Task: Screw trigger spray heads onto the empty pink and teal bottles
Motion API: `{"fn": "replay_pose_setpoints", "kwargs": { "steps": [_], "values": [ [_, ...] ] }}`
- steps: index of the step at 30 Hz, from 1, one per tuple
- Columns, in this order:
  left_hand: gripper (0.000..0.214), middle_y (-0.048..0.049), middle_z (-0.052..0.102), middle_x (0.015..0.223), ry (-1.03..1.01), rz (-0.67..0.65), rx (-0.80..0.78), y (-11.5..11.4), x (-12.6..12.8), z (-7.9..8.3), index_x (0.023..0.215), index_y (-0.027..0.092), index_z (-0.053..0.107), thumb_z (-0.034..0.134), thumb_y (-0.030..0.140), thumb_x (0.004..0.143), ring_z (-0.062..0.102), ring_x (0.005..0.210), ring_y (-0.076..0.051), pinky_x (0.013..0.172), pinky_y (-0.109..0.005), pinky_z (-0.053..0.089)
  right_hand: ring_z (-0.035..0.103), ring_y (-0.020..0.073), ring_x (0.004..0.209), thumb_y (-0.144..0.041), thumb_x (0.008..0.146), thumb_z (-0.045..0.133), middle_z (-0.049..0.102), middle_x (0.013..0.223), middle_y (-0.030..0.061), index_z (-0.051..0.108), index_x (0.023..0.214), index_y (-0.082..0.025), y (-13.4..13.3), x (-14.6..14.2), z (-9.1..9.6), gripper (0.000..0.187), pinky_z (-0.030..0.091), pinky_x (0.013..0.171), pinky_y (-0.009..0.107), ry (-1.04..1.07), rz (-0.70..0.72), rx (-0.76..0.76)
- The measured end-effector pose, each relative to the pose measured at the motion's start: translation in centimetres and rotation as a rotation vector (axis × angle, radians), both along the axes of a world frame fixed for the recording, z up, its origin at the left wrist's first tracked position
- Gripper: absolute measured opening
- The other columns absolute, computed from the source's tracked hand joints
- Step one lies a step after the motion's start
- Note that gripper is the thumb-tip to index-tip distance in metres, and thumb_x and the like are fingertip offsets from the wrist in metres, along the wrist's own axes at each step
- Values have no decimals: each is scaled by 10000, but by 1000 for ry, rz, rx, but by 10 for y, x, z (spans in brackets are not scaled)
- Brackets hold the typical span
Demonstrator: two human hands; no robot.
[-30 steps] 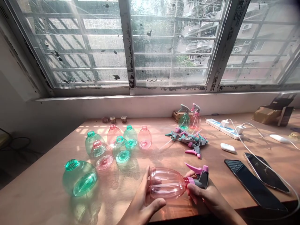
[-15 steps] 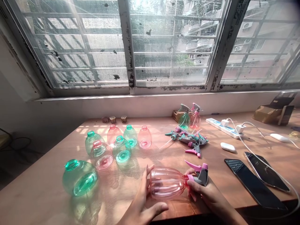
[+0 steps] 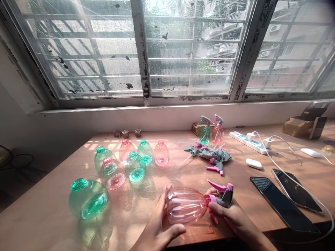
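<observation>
A clear pink spray bottle (image 3: 186, 205) lies sideways above the front edge of the table. My left hand (image 3: 160, 223) cradles its base end, fingers behind it and thumb below. At the neck, my right hand (image 3: 227, 213) grips the pink collar (image 3: 211, 199) of the grey-and-pink spray head (image 3: 227, 195) between thumb and fingers. The spray head sits at the bottle's mouth; how tightly it is screwed on I cannot tell. Its pink trigger (image 3: 216, 185) points up and left.
Several open green and pink bottles stand at left, the nearest a green bottle (image 3: 89, 199). A pile of spray heads (image 3: 211, 153) lies behind my hands, with two assembled spray bottles (image 3: 205, 133) beyond. On the right are a phone (image 3: 282, 205), another phone (image 3: 295, 190) and a power strip (image 3: 246, 142).
The pink bottle and its spray head have turned slightly in my hands, and the trigger has shifted a little. Both hands keep their hold. The other things stay where they were.
</observation>
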State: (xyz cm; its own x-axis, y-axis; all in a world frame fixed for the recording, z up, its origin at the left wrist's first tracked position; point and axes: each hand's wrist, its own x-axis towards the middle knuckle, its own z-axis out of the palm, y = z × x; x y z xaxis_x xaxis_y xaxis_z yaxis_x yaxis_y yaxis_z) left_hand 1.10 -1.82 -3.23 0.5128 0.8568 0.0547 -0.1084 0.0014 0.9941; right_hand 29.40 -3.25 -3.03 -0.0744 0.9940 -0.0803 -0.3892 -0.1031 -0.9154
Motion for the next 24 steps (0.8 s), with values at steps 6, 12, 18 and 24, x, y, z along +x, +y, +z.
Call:
{"fn": "replay_pose_setpoints", "kwargs": {
  "steps": [6, 12, 18, 24],
  "values": [
    [1073, -81, 218, 1852, 25, 21, 51, -1, 3, 8, 1746, 429, 156, 852, 449, 930, 371, 1639, -409, 1316, -549, 375, 513, 103, 467, -535, 772, 983, 625, 576, -72, 645, 1015, -197, 0, -2, 3, 536, 463, 550, 270, 1, -8, 21],
    [1224, -133, 267, 1825, -29, 41, 22, -4, 2, 4, 1752, 425, 74, 918, 441, 867, 462, 1582, -413, 1288, -589, 408, 515, 101, 501, -496, 752, 1008, 598, 588, -83, 653, 1030, -205, -2, -4, 4, 537, 495, 581, 267, 61, -4, -13],
    [1088, -87, 269, 1835, -23, 98, -5, -6, 4, 2, 1713, 414, 321, 948, 468, 825, 358, 1639, -427, 1310, -559, 378, 472, 91, 467, -559, 746, 990, 592, 611, -75, 676, 1002, -203, 1, -2, 7, 539, 484, 560, 275, 8, -10, 30],
    [1048, -106, 293, 1822, -7, 78, 36, -8, 6, 4, 1738, 461, 170, 838, 515, 931, 588, 1476, -392, 1197, -519, 530, 443, 94, 469, -597, 758, 970, 590, 604, -75, 664, 994, -205, 2, -1, 9, 550, 466, 554, 282, -2, -4, 32]
  ]
}}
